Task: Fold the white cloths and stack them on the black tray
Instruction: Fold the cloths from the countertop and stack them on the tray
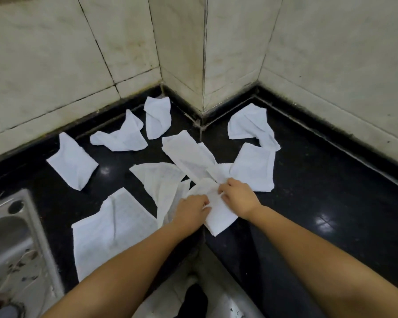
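Black polished stone countertop (319, 184) in a tiled corner, white cloths scattered over it, no tray in view. Steel sink (12, 239) at lower left. Biggest cloth (110, 228) lies flat near the sink; crumpled ones (157, 119) sit by the wall. Left hand (191, 208) and right hand (238, 195) both pinch one small cloth (218, 216) at the counter's front edge. No readable writing.

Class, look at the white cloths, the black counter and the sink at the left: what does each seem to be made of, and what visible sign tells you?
White cloths: apparently thin woven cotton; soft creases, faint grid weave.
Black counter: probably polished stone, perhaps granite; glossy, mirrors light spots.
Sink: apparently stainless steel; grey brushed sheen, pressed rim.
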`<state>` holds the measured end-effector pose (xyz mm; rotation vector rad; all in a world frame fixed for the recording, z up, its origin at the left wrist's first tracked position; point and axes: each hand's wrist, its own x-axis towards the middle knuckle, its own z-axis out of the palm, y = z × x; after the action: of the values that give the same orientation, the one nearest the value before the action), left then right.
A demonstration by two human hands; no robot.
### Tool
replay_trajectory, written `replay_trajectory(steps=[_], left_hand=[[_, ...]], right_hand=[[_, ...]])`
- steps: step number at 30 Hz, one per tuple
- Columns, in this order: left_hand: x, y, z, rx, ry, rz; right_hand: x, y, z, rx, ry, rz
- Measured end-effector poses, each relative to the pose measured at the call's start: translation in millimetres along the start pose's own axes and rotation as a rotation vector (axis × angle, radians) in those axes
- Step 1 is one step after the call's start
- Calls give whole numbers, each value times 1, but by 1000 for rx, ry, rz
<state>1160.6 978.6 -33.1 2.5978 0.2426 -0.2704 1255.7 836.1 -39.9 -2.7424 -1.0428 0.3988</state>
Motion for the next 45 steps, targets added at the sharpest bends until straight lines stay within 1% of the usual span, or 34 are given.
replay_trajectory(steps=[2,5,6,8,10,13,16,19,22,26,29,31,34,36,38,41,43,45], left_hand=[[3,6,-9,-168,69,23],[7,27,-25,-359,167,52],[7,38,-30,-392,191,90],[7,64,-36,-407,208,225],[4,92,-37,-400,199,334],[-5,134,-36,-405,162,398],[-15,165,-35,-305,113,461],[-22,188,-33,-176,159,532],[-21,208,-32,-114,225,545],[-20,236,-37,-122,261,521],[-32,249,-29,-178,215,515],[-49,244,-16,-289,155,496],[-80,224,10,-445,-8,432],[-97,204,32,-488,-147,347],[-112,182,57,-510,-283,259],[-128,157,92,-502,-452,186],[-134,150,107,-452,-495,184],[-127,151,118,-387,-474,198]], right_hand=[[-9,7,-10,143,71,56],[-31,19,-33,437,243,134],[-40,23,-43,523,308,171],[-61,31,-61,679,424,237],[-85,40,-76,761,533,267],[-123,55,-98,814,663,286],[-166,71,-119,813,766,308],[-210,90,-136,764,826,360],[-248,108,-151,702,895,433],[-291,128,-164,696,994,540],[-320,132,-156,720,999,537],[-338,130,-141,752,971,531],[-364,125,-105,826,874,497],[-381,123,-77,895,771,500],[-399,122,-47,953,643,535],[-418,121,-7,992,495,607],[-424,117,9,1014,427,654],[-419,119,18,1008,398,724]])
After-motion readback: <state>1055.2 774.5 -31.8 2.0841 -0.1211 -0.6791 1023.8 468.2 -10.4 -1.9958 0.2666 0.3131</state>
